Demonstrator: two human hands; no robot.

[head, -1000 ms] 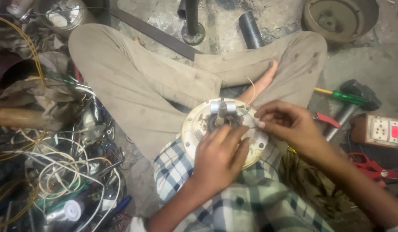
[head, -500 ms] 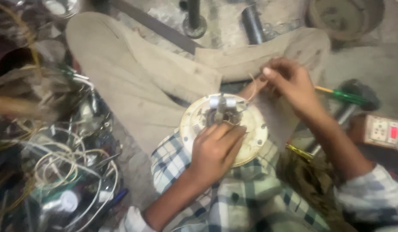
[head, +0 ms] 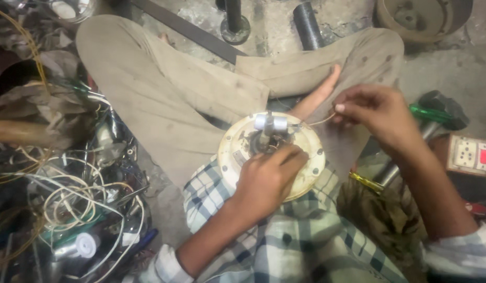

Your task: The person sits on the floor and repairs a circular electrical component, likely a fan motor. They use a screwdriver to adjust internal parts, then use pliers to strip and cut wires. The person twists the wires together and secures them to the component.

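1. One round cream motor housing (head: 311, 157) rests on the person's lap in the middle of the scene, lying flat with its open face up; its short shaft (head: 267, 131) stands upright at the centre, so the axis points up toward the camera
2. One thin wire (head: 319, 122) runs from the centre of the housing out to the right
3. Two hands are at work. The left hand (head: 266, 178) lies on the near side of the housing, its grip curled narrow, fingertips pressed onto the parts beside the shaft; whether it pinches anything there I cannot tell
4. The right hand (head: 376, 112) hovers just right of the housing, grip pinched narrow on the wire's end
5. One green-handled screwdriver (head: 430, 113) lies on the floor, right of that hand, and one switch-and-socket board (head: 471, 154) sits at the right edge
6. One tangle of loose wires (head: 70, 199) covers the floor at the left
7. Far side: two dark pipes (head: 308, 23) and one round metal bowl (head: 410, 21)
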